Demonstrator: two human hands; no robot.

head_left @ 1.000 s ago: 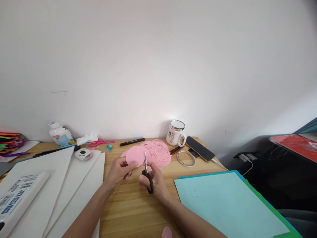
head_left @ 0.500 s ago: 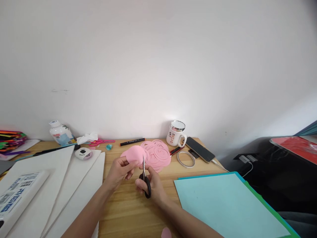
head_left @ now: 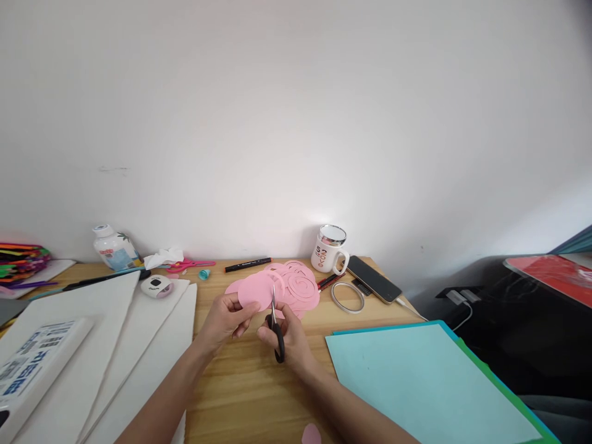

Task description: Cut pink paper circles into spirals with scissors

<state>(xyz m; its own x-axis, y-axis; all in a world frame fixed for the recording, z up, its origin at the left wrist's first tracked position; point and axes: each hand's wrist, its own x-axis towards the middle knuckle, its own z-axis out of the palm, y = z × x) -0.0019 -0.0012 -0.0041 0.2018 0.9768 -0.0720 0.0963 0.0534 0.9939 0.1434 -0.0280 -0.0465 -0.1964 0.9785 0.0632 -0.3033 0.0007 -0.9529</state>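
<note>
Between the thumb and fingers of my left hand [head_left: 230, 316] is a round pink paper disc [head_left: 255, 290], pinched at its lower left edge. My right hand [head_left: 289, 336] is closed around the black handles of a pair of scissors [head_left: 276, 336]. The blades point away from me and meet the right edge of the disc, where a narrow curved strip of the paper shows. Behind both hands lies a pile of pink paper spirals and cut circles [head_left: 303, 288], partly covered by the disc. A small pink paper piece [head_left: 311, 434] rests near the front edge.
A white mug [head_left: 329, 250] stands by the wall, beside a phone [head_left: 374, 279] on a cable and a ring of tape [head_left: 348, 297]. Light blue sheets [head_left: 425, 382] lie right, white sheets [head_left: 152, 364] left. A black marker [head_left: 248, 264] and pink scissors [head_left: 189, 265] sit behind.
The scissors dipped slightly left and toward me, then came back up along the disc's right edge. A narrow strip now curves off beside the blades. My left hand has barely moved.
</note>
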